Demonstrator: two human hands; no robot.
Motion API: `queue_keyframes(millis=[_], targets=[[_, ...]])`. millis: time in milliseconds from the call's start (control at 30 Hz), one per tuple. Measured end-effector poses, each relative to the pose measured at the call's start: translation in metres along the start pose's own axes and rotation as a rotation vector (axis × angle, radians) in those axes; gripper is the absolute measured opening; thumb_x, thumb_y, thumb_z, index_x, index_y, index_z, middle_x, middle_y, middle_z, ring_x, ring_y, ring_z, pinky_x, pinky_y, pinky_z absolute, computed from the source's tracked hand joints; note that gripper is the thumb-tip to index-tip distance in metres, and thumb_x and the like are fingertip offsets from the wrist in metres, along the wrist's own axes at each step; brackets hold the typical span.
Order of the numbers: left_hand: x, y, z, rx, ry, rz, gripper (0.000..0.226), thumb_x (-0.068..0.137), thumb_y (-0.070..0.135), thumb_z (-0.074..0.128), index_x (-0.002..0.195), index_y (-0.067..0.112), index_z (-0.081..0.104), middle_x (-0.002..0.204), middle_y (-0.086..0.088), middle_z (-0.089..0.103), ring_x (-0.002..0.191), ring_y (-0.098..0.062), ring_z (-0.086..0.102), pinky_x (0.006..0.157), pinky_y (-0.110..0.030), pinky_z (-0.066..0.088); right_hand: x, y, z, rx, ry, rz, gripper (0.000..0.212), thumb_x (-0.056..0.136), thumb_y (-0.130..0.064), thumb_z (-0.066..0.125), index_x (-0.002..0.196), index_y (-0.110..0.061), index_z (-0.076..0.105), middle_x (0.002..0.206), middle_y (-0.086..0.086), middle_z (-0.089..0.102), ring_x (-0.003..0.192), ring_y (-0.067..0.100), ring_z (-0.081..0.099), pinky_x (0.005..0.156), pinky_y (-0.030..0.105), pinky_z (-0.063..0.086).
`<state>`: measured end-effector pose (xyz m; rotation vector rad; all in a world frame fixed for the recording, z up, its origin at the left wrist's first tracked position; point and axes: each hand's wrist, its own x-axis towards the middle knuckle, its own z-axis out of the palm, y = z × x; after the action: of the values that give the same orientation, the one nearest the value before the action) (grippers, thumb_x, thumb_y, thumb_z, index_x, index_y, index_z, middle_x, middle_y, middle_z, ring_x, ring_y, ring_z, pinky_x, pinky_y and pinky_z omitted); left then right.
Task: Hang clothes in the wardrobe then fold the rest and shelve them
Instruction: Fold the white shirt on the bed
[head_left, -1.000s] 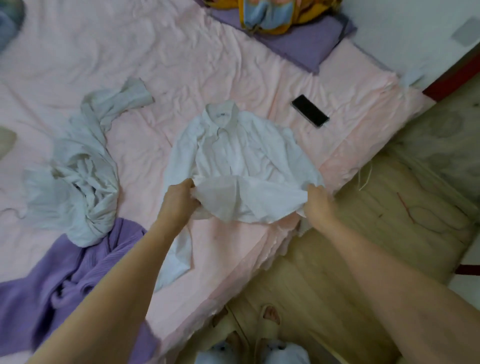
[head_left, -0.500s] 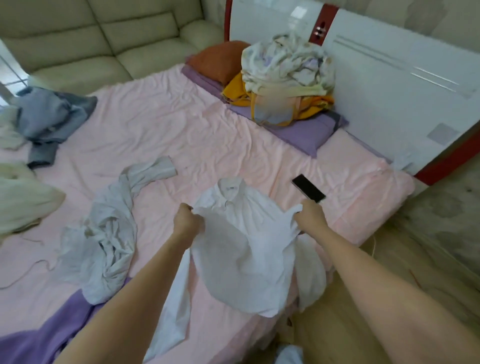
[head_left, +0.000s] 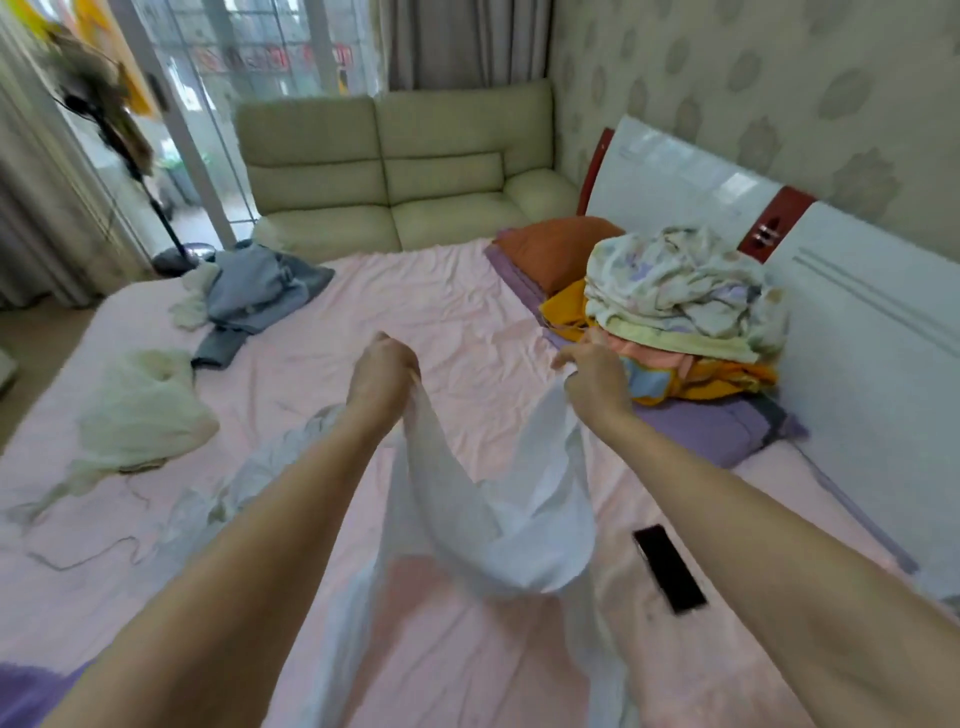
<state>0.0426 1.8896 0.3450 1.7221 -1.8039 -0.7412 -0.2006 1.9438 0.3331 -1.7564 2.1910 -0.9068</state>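
Note:
A white shirt (head_left: 498, 525) hangs in the air above the pink bed (head_left: 441, 312), sagging between my two hands. My left hand (head_left: 382, 376) grips its upper edge on the left. My right hand (head_left: 592, 376) pinches the opposite edge on the right. One sleeve trails down toward the bed's near edge. A pale grey garment (head_left: 260, 483) lies crumpled on the bed behind my left forearm, partly hidden by it.
A black phone (head_left: 669, 567) lies on the bed at the right. A cream garment (head_left: 140, 410) and a blue-grey one (head_left: 254, 301) lie at the left. Folded bedding (head_left: 680, 291) is piled on pillows by the headboard (head_left: 857, 332). A sofa (head_left: 405, 171) stands behind the bed.
Both hands have raised the white shirt off the bed and now hold it up in the air. The view has tilted upward, showing the sofa, window and headboard.

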Motion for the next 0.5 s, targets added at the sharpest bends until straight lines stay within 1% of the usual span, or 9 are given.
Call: queue_keyframes(millis=[67, 133, 200, 233, 300, 367, 433, 467, 500], targets=[[0.011, 0.030, -0.015, -0.209, 0.075, 0.048, 0.019, 0.073, -0.018, 0.055, 0.076, -0.005, 0.068, 0.084, -0.020, 0.064, 0.064, -0.031, 0.066, 0.048, -0.026, 0.053, 0.025, -0.027, -0.009, 0.093, 0.084, -0.061, 0.020, 0.064, 0.015, 0.056, 0.076, 0.000, 0.065, 0.100, 0.017, 0.054, 0.087, 0.033, 0.054, 0.067, 0.037, 0.036], [0.006, 0.030, -0.021, -0.322, 0.068, -0.013, 0.025, 0.081, -0.022, 0.050, 0.098, -0.012, 0.065, 0.104, -0.024, 0.061, 0.063, -0.024, 0.062, 0.043, -0.024, 0.054, 0.033, -0.029, -0.009, 0.103, 0.038, -0.087, 0.014, 0.062, 0.013, 0.056, 0.068, 0.001, 0.058, 0.096, 0.019, 0.060, 0.087, 0.034, 0.055, 0.067, 0.040, 0.037], [-0.013, -0.001, -0.016, -0.230, -0.018, -0.039, 0.039, 0.083, -0.022, 0.048, 0.120, -0.013, 0.057, 0.109, -0.021, 0.060, 0.068, -0.023, 0.058, 0.043, -0.016, 0.051, 0.021, -0.006, -0.003, 0.101, -0.037, -0.017, 0.011, 0.065, 0.007, 0.049, 0.063, -0.003, 0.054, 0.086, 0.022, 0.062, 0.083, 0.036, 0.056, 0.060, 0.038, 0.036], [-0.022, -0.023, -0.013, -0.148, -0.060, -0.050, 0.037, 0.083, -0.021, 0.049, 0.118, -0.012, 0.060, 0.105, -0.020, 0.062, 0.069, -0.023, 0.059, 0.044, -0.013, 0.049, 0.008, 0.007, 0.000, 0.118, -0.079, 0.030, 0.008, 0.063, 0.000, 0.046, 0.062, -0.002, 0.053, 0.079, 0.022, 0.060, 0.077, 0.035, 0.054, 0.054, 0.035, 0.032], [-0.030, -0.058, -0.010, -0.002, -0.156, -0.095, 0.019, 0.082, -0.012, 0.058, 0.092, -0.006, 0.072, 0.091, -0.019, 0.068, 0.067, -0.024, 0.062, 0.044, -0.010, 0.044, -0.012, 0.027, 0.004, 0.075, -0.176, 0.054, 0.012, 0.057, -0.008, 0.040, 0.053, -0.003, 0.050, 0.063, 0.020, 0.051, 0.062, 0.031, 0.045, 0.048, 0.032, 0.022], [-0.035, -0.085, -0.008, 0.266, -0.392, -0.117, 0.009, 0.079, 0.002, 0.067, 0.074, 0.006, 0.073, 0.084, -0.017, 0.073, 0.067, -0.021, 0.062, 0.051, -0.017, 0.045, -0.028, 0.047, 0.015, -0.106, -0.405, 0.074, 0.021, 0.068, -0.002, 0.042, 0.049, -0.011, 0.038, 0.059, 0.013, 0.041, 0.059, 0.028, 0.040, 0.047, 0.030, 0.023], [-0.044, -0.103, -0.002, 0.583, -0.702, -0.144, 0.013, 0.079, 0.013, 0.071, 0.089, 0.006, 0.076, 0.095, -0.013, 0.074, 0.074, -0.016, 0.064, 0.064, -0.023, 0.050, -0.038, 0.062, 0.025, -0.368, -0.718, 0.095, 0.022, 0.083, -0.001, 0.043, 0.063, -0.007, 0.051, 0.078, 0.016, 0.053, 0.074, 0.029, 0.053, 0.058, 0.030, 0.039], [-0.049, -0.115, 0.006, 0.728, -0.813, -0.160, 0.021, 0.082, 0.015, 0.068, 0.099, 0.005, 0.074, 0.104, -0.011, 0.073, 0.082, -0.016, 0.067, 0.072, -0.025, 0.052, -0.042, 0.069, 0.033, -0.469, -0.866, 0.120, 0.016, 0.087, -0.010, 0.047, 0.081, -0.003, 0.060, 0.094, 0.018, 0.060, 0.085, 0.032, 0.059, 0.067, 0.031, 0.048], [-0.058, -0.125, 0.013, 0.822, -0.867, -0.174, 0.028, 0.084, 0.018, 0.065, 0.108, 0.005, 0.070, 0.112, -0.010, 0.070, 0.093, -0.019, 0.068, 0.080, -0.028, 0.053, -0.050, 0.073, 0.040, -0.556, -0.995, 0.162, 0.024, 0.086, -0.021, 0.055, 0.098, -0.003, 0.064, 0.106, 0.016, 0.062, 0.095, 0.031, 0.063, 0.077, 0.033, 0.053]])
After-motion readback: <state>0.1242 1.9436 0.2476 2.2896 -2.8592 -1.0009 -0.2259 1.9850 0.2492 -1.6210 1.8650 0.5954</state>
